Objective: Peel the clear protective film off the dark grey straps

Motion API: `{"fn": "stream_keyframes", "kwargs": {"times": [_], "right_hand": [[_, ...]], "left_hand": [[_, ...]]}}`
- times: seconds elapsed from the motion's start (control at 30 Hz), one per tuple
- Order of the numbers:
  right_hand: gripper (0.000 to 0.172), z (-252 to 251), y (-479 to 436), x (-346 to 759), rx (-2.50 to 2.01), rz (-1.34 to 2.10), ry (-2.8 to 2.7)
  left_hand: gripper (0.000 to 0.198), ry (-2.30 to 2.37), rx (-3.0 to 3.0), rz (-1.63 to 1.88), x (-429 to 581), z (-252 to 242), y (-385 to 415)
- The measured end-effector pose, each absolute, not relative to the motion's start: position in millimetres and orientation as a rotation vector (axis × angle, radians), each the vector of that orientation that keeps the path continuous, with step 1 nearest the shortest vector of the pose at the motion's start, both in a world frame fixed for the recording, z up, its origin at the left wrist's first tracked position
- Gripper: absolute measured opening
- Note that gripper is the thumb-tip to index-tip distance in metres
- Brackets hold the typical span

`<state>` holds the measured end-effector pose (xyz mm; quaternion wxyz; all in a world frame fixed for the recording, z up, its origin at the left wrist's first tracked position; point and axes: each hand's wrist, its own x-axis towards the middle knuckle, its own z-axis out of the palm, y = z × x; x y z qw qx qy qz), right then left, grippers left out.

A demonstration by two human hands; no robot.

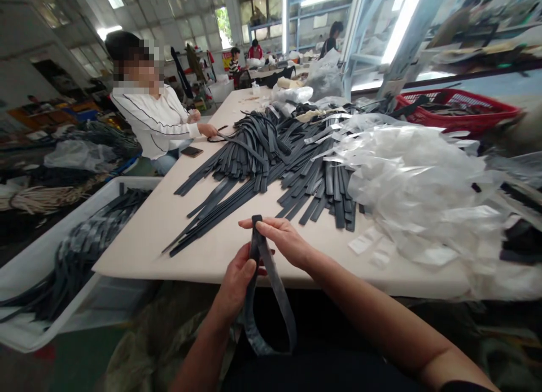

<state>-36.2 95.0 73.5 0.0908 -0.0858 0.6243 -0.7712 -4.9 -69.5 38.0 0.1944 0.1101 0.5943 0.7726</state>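
Note:
A dark grey strap (pixel 275 301) is folded into a loop that hangs below the table's front edge. My left hand (pixel 237 279) is closed around the strap just under its top. My right hand (pixel 282 239) pinches the strap's two ends together at the top. A large heap of the same dark straps (pixel 271 160) is spread across the pale table (pixel 169 234) beyond my hands.
A pile of clear plastic bags (pixel 406 177) covers the table's right side, with a red basket (pixel 457 107) behind it. A white bin (pixel 46 251) holding straps stands at the left. A seated person in a white top (pixel 152 121) works at the table's far left.

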Motion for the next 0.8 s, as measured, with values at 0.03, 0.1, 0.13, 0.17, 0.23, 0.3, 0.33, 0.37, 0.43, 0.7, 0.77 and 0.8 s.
{"fn": "stream_keyframes", "kwargs": {"times": [0.03, 0.1, 0.13, 0.17, 0.23, 0.3, 0.33, 0.37, 0.43, 0.7, 0.77, 0.8], "right_hand": [[0.043, 74, 92, -34, -0.255, -2.272, 1.839], [0.044, 75, 90, -30, -0.259, -2.254, 1.816], [0.043, 76, 90, -30, -0.251, -2.267, 1.823], [0.041, 77, 90, -29, -0.239, -2.291, 1.836], [0.034, 79, 93, -30, -0.228, -2.376, 1.867], [0.029, 81, 95, -33, -0.252, -2.476, 1.878], [0.028, 82, 96, -35, -0.267, -2.524, 1.866], [0.027, 83, 97, -38, -0.274, -2.564, 1.849], [0.028, 82, 97, -43, -0.275, -2.612, 1.828], [0.045, 69, 92, -37, -0.249, -2.445, 1.988], [0.049, 63, 93, -23, -0.336, -2.333, 2.012], [0.047, 59, 93, -15, -0.404, -2.246, 2.008]], "left_hand": [[0.051, 1.686, 0.278, 2.176, -7, 40, -66], [0.042, 1.744, 0.196, 2.150, -8, 43, -60], [0.038, 1.786, 0.179, 2.114, -7, 45, -58], [0.036, 1.827, 0.188, 2.065, -5, 46, -57], [0.035, 1.893, 0.258, 1.952, 1, 47, -58], [0.034, 1.939, 0.342, 1.840, 7, 46, -60], [0.035, 1.960, 0.377, 1.798, 9, 45, -61], [0.035, 1.983, 0.407, 1.761, 11, 44, -62], [0.038, 2.015, 0.455, 1.703, 15, 42, -64], [0.048, 1.780, 0.092, 2.082, 20, 32, -70], [0.047, 1.706, -0.131, 2.335, 12, 33, -77], [0.046, 1.682, -0.236, 2.456, 8, 35, -81]]}}
